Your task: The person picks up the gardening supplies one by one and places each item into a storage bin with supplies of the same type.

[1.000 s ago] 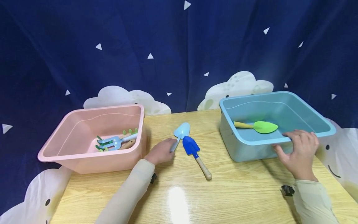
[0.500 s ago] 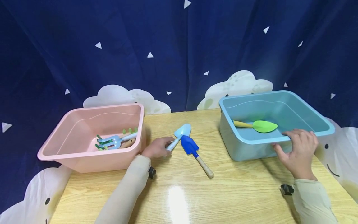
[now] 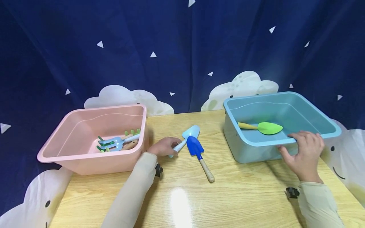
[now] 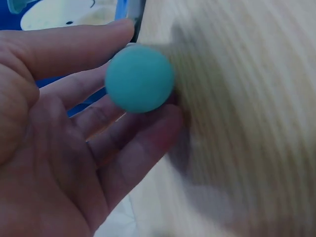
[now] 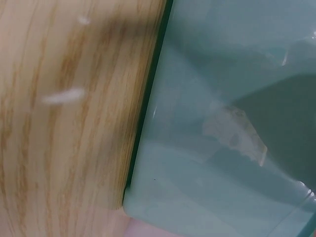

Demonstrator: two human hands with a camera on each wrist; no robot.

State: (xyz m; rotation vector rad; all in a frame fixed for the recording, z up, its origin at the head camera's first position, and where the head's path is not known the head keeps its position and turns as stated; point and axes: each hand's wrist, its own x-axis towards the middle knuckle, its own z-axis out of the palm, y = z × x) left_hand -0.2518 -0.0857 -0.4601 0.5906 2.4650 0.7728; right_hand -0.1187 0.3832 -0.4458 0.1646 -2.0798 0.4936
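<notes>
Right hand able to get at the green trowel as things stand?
Probably yes: the right hand grips the near rim of the light blue tub, and the green trowel lies uncovered inside, beyond that rim.

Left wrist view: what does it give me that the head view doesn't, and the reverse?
Only the left wrist view shows the palm of the left hand and the light-blue trowel end-on. Only the head view shows the right hand, the pink tub and the green trowel. Both show the left hand holding the light-blue trowel, the table and some of the curtain.
</notes>
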